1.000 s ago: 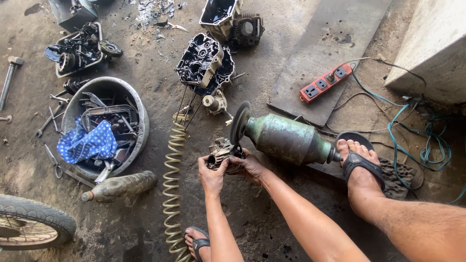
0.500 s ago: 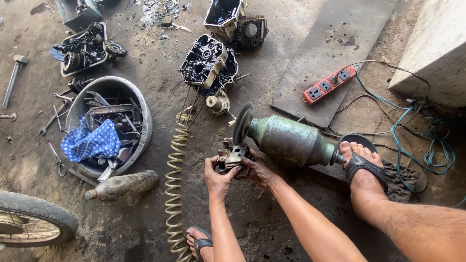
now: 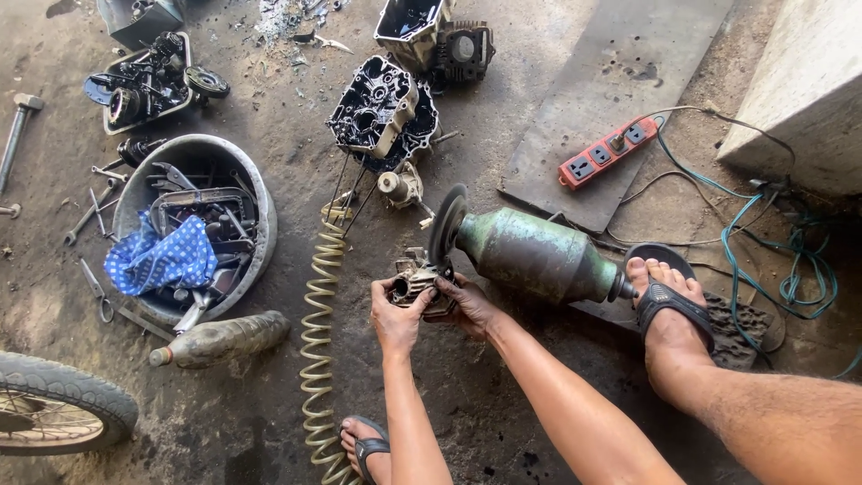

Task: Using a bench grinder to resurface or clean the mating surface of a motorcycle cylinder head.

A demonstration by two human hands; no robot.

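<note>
Both hands grip a small greasy metal engine part (image 3: 415,281). My left hand (image 3: 395,316) holds its near left side and my right hand (image 3: 469,307) holds its right side. The part is pressed against the dark wheel (image 3: 446,224) of a green bench grinder (image 3: 532,253) that lies on the concrete floor. My right foot in a sandal (image 3: 666,301) rests on the grinder's far end. My left foot (image 3: 366,445) shows at the bottom edge.
A coiled yellow air hose (image 3: 318,341) runs beside my left arm. A metal basin (image 3: 256,205) holds tools and a blue cloth (image 3: 159,258). Engine cases (image 3: 382,112), a dirty plastic bottle (image 3: 220,339), a tyre (image 3: 63,400), a red power strip (image 3: 608,154) and teal cable (image 3: 777,260) lie around.
The view has shifted slightly. Both hands have kept their grip and moved the engine part a little closer against the grinder wheel.
</note>
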